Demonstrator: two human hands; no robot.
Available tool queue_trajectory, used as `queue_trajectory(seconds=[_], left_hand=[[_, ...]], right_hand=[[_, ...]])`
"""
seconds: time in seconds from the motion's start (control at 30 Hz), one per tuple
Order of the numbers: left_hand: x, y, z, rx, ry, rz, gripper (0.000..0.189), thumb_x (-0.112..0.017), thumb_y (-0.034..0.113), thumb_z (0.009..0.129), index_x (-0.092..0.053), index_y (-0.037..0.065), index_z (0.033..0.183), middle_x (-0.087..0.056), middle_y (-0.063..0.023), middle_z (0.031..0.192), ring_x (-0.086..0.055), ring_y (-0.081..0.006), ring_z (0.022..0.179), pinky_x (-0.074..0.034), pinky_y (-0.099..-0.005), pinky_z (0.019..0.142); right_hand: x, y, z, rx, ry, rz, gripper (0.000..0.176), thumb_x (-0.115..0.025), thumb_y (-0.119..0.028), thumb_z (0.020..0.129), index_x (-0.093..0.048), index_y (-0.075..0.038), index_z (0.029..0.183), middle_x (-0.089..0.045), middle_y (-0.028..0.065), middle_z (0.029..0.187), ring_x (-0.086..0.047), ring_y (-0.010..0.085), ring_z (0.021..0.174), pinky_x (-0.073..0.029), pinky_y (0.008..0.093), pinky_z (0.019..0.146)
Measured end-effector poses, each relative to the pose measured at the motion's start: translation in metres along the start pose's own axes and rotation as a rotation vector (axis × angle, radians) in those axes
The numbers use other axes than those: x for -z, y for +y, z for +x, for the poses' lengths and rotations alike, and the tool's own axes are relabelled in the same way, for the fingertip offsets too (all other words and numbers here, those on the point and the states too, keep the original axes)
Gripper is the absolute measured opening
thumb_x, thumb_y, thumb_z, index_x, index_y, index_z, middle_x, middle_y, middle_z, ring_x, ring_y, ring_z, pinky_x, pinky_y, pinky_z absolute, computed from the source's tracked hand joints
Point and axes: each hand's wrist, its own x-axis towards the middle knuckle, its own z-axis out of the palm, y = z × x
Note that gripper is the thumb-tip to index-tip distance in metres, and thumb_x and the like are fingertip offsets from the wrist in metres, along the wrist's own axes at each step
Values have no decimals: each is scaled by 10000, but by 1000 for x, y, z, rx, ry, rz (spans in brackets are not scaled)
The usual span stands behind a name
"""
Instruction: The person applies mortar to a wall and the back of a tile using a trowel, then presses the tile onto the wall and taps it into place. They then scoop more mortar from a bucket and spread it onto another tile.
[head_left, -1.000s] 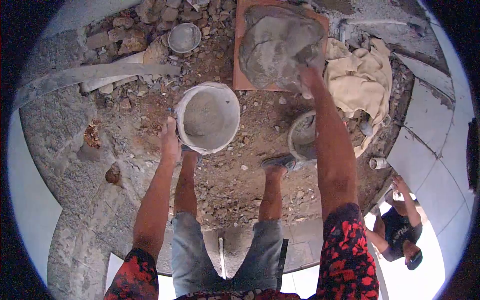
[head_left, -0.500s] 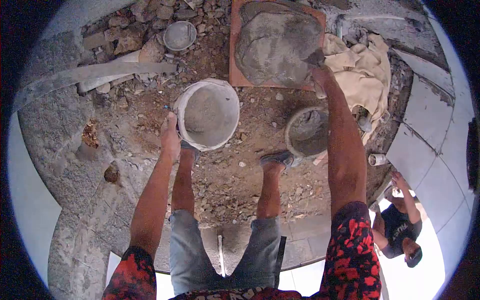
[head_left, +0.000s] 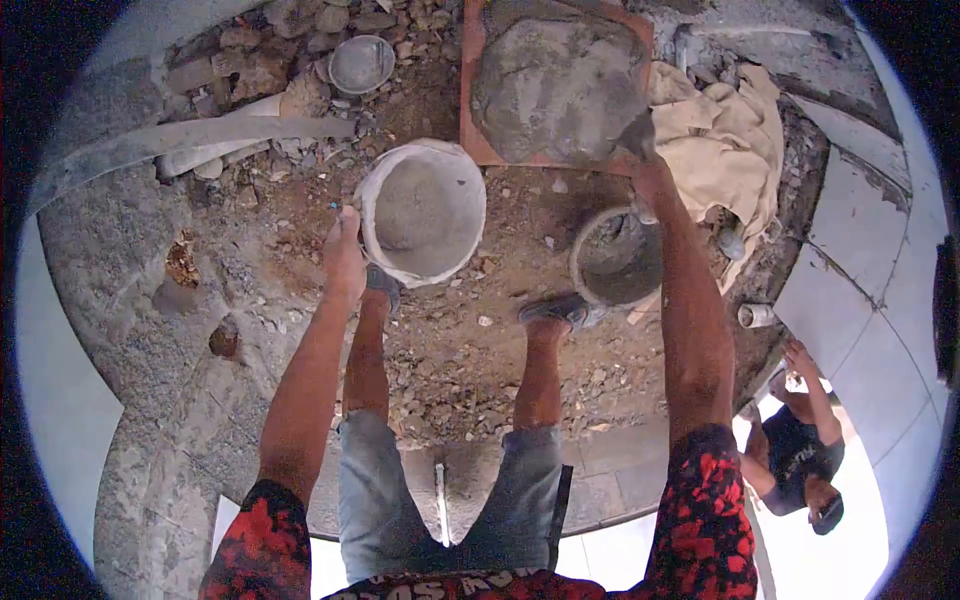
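Observation:
My left hand grips the left rim of a whitish bucket with grey powder inside; whether its base touches the ground cannot be told. In my right hand is a trowel, its blade at the lower right edge of a slab of wet grey mortar. The mortar covers most of a reddish-brown tile, leaving its borders bare. Just below the right hand stands a second bucket with wet mortar inside, partly hidden by my forearm.
A small grey bowl sits among rubble at the back left. Beige cloth lies right of the tile. A long grey strip crosses the left side. A short white pipe lies at right, where another person is nearby.
The whitish bucket and my left hand have shifted slightly up and to the right. My right hand has brought the trowel a little nearer, and the mortar surface looks more uneven.

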Motion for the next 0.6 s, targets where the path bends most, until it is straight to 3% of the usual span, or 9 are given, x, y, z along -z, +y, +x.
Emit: queue_trajectory(seconds=[0.07,0.1,0.17,0.23,0.33,0.43,0.47,0.53,0.6], left_hand=[[-6,0,-9,-2,58,66,622,-465,498,874,-412,9,1254,-484,-109,1194,-501,-205,1047,-447,-348,857],[-10,11,-13,59,64,35,612,-460,499,875,-419,18,1252,-485,-106,1194,-505,-204,1044,-447,-344,859],[-12,14,-13,123,88,3,604,-456,500,877,-426,27,1250,-487,-104,1194,-509,-203,1041,-448,-340,862],[-5,6,-8,-15,-62,-51,613,-457,515,870,-430,35,1249,-490,-102,1190,-521,-201,1024,-444,-327,870],[-14,29,-23,80,14,-16,619,-461,540,858,-476,30,1209,-529,-102,1129,-534,-193,992,-454,-313,832],[-15,30,-20,54,-32,-3,637,-454,561,851,-524,9,1161,-560,-114,1081,-537,-189,968,-448,-313,800],[-11,26,-14,58,-26,1,637,-454,561,851,-524,9,1161,-560,-114,1081,-537,-189,968,-448,-313,800],[-5,11,-2,192,12,117,585,-459,511,870,-386,120,1299,-442,-100,1253,-498,-229,1063,-475,-405,785],[-22,29,-24,152,34,183,598,-464,518,865,-406,90,1278,-477,-103,1206,-509,-205,1038,-467,-370,816]], right_hand=[[-8,2,2,-151,-95,99,326,-514,-241,865,-520,-27,1111,-607,121,895,-561,190,811,-451,303,696],[-18,18,6,-81,-65,163,327,-517,-243,863,-519,-38,1117,-595,122,915,-556,195,823,-449,304,708],[-49,62,18,267,-22,411,331,-522,-248,859,-515,-60,1131,-571,126,953,-546,204,846,-443,307,730],[-69,88,10,506,-93,530,337,-528,-253,855,-511,-82,1144,-546,130,992,-535,214,870,-438,310,752],[-65,41,-67,315,-182,-225,367,-490,-213,842,-505,-189,1208,-436,176,1277,-475,301,1127,-375,358,981],[-79,17,-109,320,-324,-326,396,-495,-237,826,-501,-216,1221,-480,183,1238,-455,332,1148,-387,396,966],[-87,9,-117,449,-297,-373,397,-497,-274,830,-500,-215,1223,-510,174,1202,-490,340,1105,-415,417,927],[-109,-4,-125,574,-268,-419,402,-499,-312,834,-499,-215,1225,-540,165,1166,-525,349,1063,-442,437,888],[-134,-15,-113,201,-319,-640,439,-496,-409,834,-496,-198,1219,-580,140,1107,-574,353,978,-476,470,805]])
